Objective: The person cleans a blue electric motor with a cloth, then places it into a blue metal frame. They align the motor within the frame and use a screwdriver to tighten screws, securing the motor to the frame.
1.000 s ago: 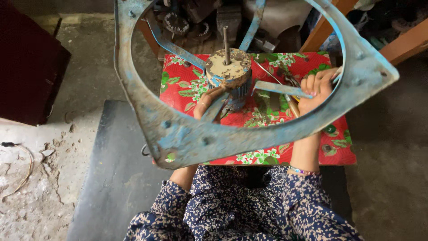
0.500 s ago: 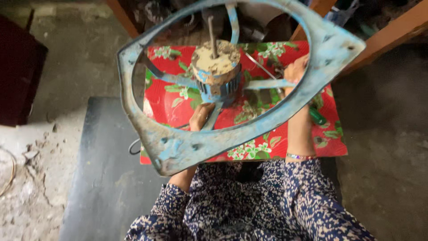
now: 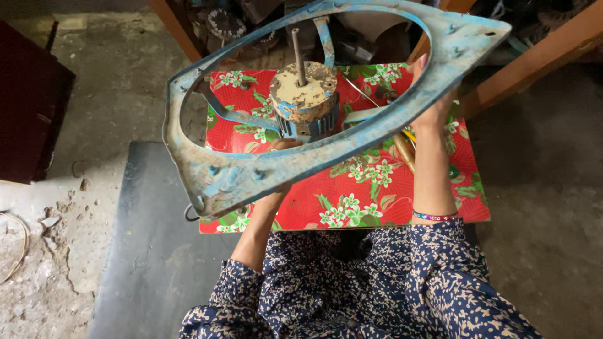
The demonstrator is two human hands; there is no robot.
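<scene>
The worn, pale-blue metal fan frame with a round opening [image 3: 251, 176] is held up tilted over the red flowered table top [image 3: 377, 194]. The right hand [image 3: 433, 103] grips its rim at three o'clock, fingers wrapped over the edge. The left hand [image 3: 282, 145] holds it from beneath, at six o'clock of the rusty motor [image 3: 304, 100]; its grip is hidden behind the rim.

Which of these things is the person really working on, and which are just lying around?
In hand:
fan frame, held up by the right hand and left hand
fan motor with its shaft

Lying about:
flowered red cloth
yellow-handled tools
dark mat
wooden beam
dark box
</scene>
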